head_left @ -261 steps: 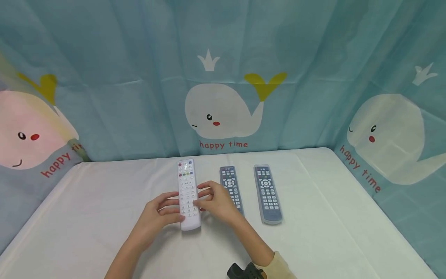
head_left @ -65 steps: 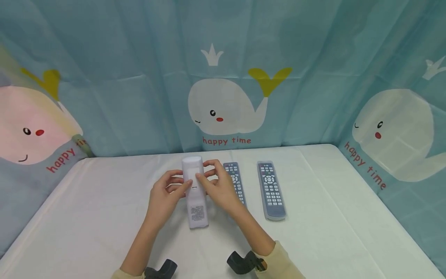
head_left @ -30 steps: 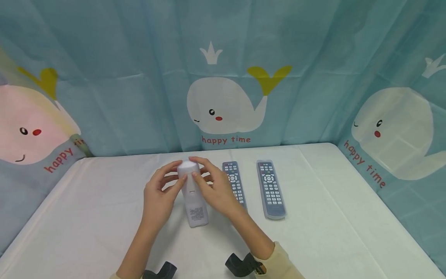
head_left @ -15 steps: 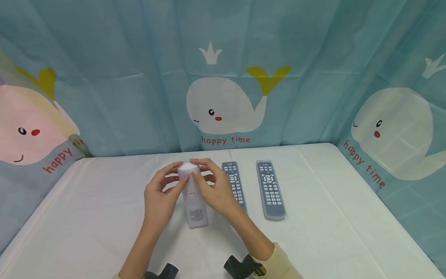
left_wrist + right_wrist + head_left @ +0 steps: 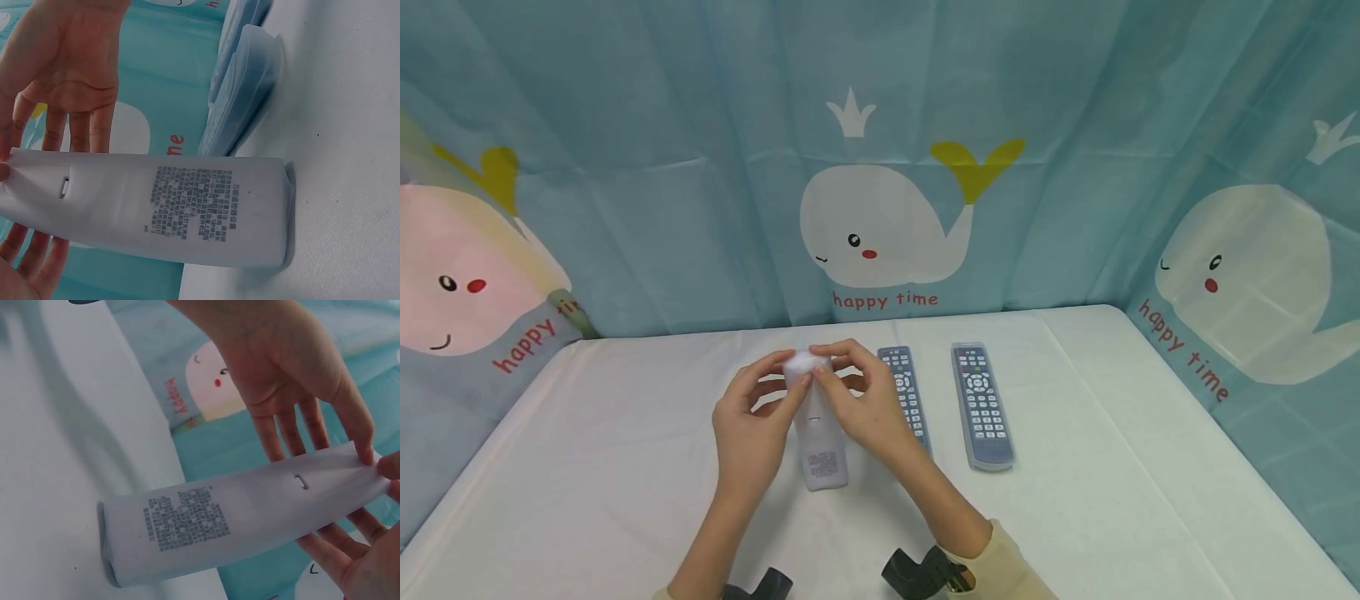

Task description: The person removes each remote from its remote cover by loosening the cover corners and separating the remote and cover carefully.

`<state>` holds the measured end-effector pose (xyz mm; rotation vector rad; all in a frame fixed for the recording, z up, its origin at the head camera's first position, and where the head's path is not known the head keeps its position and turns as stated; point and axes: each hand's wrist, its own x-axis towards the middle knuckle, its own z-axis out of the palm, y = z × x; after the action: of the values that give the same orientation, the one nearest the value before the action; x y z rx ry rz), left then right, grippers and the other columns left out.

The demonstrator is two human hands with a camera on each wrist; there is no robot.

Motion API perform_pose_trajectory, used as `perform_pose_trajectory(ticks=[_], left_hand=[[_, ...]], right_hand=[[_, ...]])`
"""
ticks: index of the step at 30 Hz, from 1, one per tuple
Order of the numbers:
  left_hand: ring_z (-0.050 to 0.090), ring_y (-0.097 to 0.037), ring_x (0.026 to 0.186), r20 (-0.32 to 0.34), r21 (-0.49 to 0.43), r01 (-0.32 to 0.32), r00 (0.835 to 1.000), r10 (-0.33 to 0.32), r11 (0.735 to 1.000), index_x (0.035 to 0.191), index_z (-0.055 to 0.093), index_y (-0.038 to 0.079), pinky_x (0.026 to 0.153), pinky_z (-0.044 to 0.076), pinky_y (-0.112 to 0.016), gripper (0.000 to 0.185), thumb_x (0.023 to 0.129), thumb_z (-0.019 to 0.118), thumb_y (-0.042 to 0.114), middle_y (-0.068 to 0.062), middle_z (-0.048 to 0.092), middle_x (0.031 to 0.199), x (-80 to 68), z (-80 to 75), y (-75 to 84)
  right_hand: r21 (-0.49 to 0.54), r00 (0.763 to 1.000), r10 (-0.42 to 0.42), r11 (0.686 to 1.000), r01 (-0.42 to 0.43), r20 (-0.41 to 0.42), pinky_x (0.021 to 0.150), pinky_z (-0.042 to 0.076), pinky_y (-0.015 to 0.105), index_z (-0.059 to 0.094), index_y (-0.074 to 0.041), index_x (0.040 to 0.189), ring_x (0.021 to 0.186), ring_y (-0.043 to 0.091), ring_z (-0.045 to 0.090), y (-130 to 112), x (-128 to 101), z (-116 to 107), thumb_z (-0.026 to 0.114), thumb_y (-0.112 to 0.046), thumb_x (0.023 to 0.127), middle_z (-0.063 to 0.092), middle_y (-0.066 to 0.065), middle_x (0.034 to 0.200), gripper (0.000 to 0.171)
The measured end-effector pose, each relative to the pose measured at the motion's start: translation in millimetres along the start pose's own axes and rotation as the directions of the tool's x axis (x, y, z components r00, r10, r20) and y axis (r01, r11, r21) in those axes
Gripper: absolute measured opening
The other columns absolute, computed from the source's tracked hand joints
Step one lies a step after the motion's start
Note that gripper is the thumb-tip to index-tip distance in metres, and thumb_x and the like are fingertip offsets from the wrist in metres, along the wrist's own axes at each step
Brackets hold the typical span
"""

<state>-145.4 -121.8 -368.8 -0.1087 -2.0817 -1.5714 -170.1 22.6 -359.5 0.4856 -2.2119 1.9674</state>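
Observation:
A white remote in a clear soft cover is turned back side up, its printed label showing. Its near end rests on the white table and its far end is lifted. My left hand and right hand both pinch the lifted far end, thumbs on the back and fingers underneath. In the right wrist view the left hand's thumb presses the remote near a small slot. In the left wrist view the right hand's fingers lie behind the remote.
Two dark remotes in clear covers lie buttons up to the right, one beside my right hand, the other further right. A blue whale-print curtain closes the back and sides. Black wrist mounts show at the bottom edge.
The white remote lay buttons up earlier; now its back faces up. Over the last second both hands slid to its far end and raised it a little more.

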Motion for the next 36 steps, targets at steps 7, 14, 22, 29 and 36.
perform_pose_trajectory(ticks=[7,14,22,29,36], left_hand=[[0.068,-0.002,0.092,-0.062,0.020,-0.079,0.995,0.080,0.997,0.124,0.075,0.002,0.080,0.057,-0.012,0.034,0.090,0.082,-0.002,-0.013,0.071,0.108,-4.6,4.9,1.3],[0.068,-0.001,0.089,-0.121,0.017,-0.155,0.980,0.156,0.988,0.115,0.079,0.000,0.080,0.058,-0.013,0.025,0.090,0.081,-0.003,-0.014,0.073,0.102,-5.3,7.0,4.4],[0.067,0.004,0.085,-0.131,0.109,-0.287,0.945,0.300,0.952,0.104,0.081,-0.003,0.079,0.057,-0.010,0.016,0.089,0.079,-0.007,-0.015,0.076,0.094,-0.5,7.1,7.1],[0.073,-0.025,0.072,-0.084,0.233,-0.383,0.908,0.411,0.894,0.094,0.078,-0.005,0.077,0.052,-0.004,0.009,0.087,0.077,-0.011,-0.014,0.075,0.089,4.4,0.9,10.1],[0.072,-0.028,0.071,-0.038,0.252,-0.390,0.910,0.412,0.886,0.094,0.077,-0.005,0.077,0.050,-0.001,0.007,0.089,0.077,-0.010,-0.015,0.074,0.087,6.2,-3.7,11.2]], right_hand=[[0.019,1.000,0.009,1.000,-0.008,-0.017,0.079,0.057,0.033,0.076,-0.012,0.116,0.091,0.016,0.064,-3.0,-0.6,-1.0,0.063,-0.014,0.104,0.071,0.006,0.114,0.018],[0.029,1.000,-0.004,1.000,0.004,-0.014,0.081,0.057,0.031,0.075,-0.009,0.111,0.097,0.013,0.062,-6.2,-0.1,-0.4,0.062,-0.010,0.104,0.075,0.006,0.118,0.015],[0.051,1.000,-0.021,0.998,0.021,0.000,0.081,0.057,0.029,0.074,-0.006,0.111,0.096,0.011,0.062,-6.0,1.4,-1.0,0.062,-0.009,0.104,0.075,0.008,0.118,0.014],[0.035,0.999,-0.033,0.999,0.032,0.032,0.081,0.058,0.028,0.073,-0.005,0.114,0.100,0.011,0.062,-6.0,2.3,-0.6,0.061,-0.010,0.105,0.074,0.009,0.121,0.016],[0.028,0.999,-0.010,1.000,0.009,0.052,0.079,0.057,0.030,0.073,-0.006,0.115,0.104,0.014,0.062,-4.6,2.4,-2.2,0.060,-0.012,0.106,0.073,0.009,0.120,0.017]])
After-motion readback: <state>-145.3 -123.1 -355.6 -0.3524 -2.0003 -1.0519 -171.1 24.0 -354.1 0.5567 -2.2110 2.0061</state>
